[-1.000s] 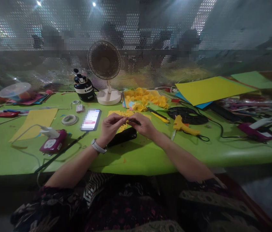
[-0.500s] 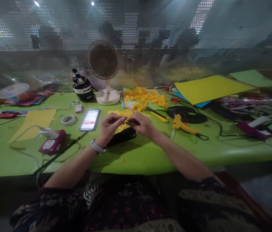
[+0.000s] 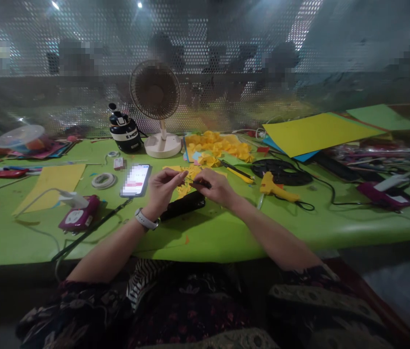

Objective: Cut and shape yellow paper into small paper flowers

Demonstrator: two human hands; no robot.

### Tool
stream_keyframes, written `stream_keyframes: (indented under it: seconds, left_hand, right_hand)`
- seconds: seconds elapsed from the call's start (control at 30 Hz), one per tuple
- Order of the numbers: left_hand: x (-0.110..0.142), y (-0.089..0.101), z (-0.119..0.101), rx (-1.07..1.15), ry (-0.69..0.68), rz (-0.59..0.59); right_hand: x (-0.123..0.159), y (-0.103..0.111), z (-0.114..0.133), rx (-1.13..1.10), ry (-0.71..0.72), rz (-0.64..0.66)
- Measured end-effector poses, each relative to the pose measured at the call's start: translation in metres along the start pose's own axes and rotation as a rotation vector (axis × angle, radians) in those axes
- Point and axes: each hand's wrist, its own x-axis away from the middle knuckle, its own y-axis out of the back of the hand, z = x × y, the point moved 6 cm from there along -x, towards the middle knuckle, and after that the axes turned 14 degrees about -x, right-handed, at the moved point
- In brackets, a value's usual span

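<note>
My left hand, with a white watch band at its wrist, has thumb and forefinger pinched together. Whatever is in that pinch is too small to make out. Just beside it, my right hand closes round a small dark tool whose thin end points at the left fingertips; its kind is not clear. Behind and between the hands lie yellow paper pieces. A long black case rests on the table under the hands, partly covered by the left one.
Yellow paper flowers, a box cutter, a yellow glue gun and a black reel lie beyond and right. Leftward are a phone, tape roll and purple power socket. A fan stands behind.
The fingertips of both hands have drawn slightly apart, and the thin end of the dark tool now shows between them. Other things on the table stay in place.
</note>
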Motion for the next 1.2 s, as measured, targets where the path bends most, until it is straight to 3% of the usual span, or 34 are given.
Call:
stream_keyframes:
  seconds: [0.37, 1.2]
  left_hand:
    - [-0.007, 0.0, 0.019, 0.179, 0.19, 0.012]
    - [-0.003, -0.004, 0.024, 0.16, 0.217, 0.074]
  right_hand:
    - [-0.007, -0.012, 0.004, -0.097, -0.066, 0.047]
    - [-0.002, -0.005, 0.002, -0.008, -0.05, -0.002]
